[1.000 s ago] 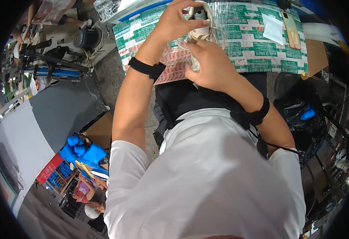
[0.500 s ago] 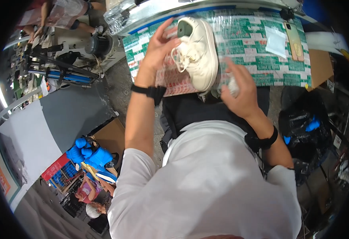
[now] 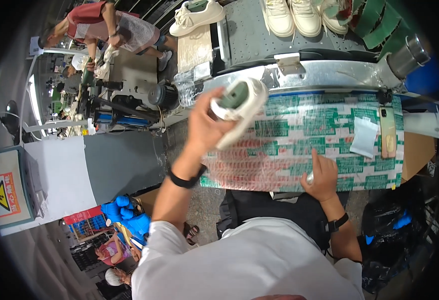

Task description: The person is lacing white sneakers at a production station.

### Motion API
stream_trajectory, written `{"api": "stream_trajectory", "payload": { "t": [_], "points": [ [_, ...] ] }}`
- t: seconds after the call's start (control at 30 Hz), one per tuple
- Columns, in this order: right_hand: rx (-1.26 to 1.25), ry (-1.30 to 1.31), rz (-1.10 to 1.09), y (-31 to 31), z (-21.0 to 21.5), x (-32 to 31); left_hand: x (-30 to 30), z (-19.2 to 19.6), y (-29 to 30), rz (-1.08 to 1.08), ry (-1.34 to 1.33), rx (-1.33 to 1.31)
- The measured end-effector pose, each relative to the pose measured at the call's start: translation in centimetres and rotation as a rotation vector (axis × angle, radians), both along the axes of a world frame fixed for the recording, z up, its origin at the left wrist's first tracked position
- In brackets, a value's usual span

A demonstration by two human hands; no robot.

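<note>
Covering the worktable (image 3: 279, 165): clear film over green, white and red printed strips.
Belt (image 3: 249, 37): dark and perforated, beyond the table's far edge, behind a metal rail (image 3: 324, 74); three cream shoes (image 3: 304, 19) stand side by side on it, the rightmost partly hidden by green strips (image 3: 379, 30).
Held shoe (image 3: 247, 115): cream, green inside, tilted and blurred, in front of the rail at the table's far left; whether it touches anything below cannot be told.
Left hand (image 3: 207, 125): gripping the held shoe beside its opening, some fingertips hidden behind it.
Right hand (image 3: 323, 179): near the table's near edge, right of its middle; forefinger stretched forward, the other fingers curled in on a small pale object.
Phone (image 3: 388, 134): lying lengthwise at the table's right end.
White packet (image 3: 364, 138): flat, just left of the phone.
Small pale object (image 3: 310, 177): at the right thumb, too small to identify.
</note>
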State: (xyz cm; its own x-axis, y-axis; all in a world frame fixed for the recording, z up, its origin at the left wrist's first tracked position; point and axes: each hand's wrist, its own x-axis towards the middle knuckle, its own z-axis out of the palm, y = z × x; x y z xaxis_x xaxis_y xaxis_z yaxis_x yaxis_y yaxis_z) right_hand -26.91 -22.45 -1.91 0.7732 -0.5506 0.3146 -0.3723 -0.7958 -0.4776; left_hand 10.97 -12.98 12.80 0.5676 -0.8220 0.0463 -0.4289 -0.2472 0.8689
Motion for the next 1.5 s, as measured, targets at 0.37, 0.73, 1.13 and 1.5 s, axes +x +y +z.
{"api": "stream_trajectory", "payload": {
  "t": [0.37,0.73,1.13,1.5],
  "points": [
    [0.031,0.005,-0.004,-0.7,0.5,0.6,25.2,2.8,-20.5,0.076,-1.126,0.245],
    [0.015,0.012,0.005,-1.3,0.6,1.1,14.7,-11.2,-41.0,0.000,0.027,0.183],
    [0.022,-0.068,0.008,-0.8,0.6,0.6,6.3,2.9,-14.3,0.161,0.806,-0.180],
    [-0.070,-0.083,0.013,-0.4,0.3,1.0,-17.0,-10.0,8.4,0.229,-0.107,0.147]
  ]
}}
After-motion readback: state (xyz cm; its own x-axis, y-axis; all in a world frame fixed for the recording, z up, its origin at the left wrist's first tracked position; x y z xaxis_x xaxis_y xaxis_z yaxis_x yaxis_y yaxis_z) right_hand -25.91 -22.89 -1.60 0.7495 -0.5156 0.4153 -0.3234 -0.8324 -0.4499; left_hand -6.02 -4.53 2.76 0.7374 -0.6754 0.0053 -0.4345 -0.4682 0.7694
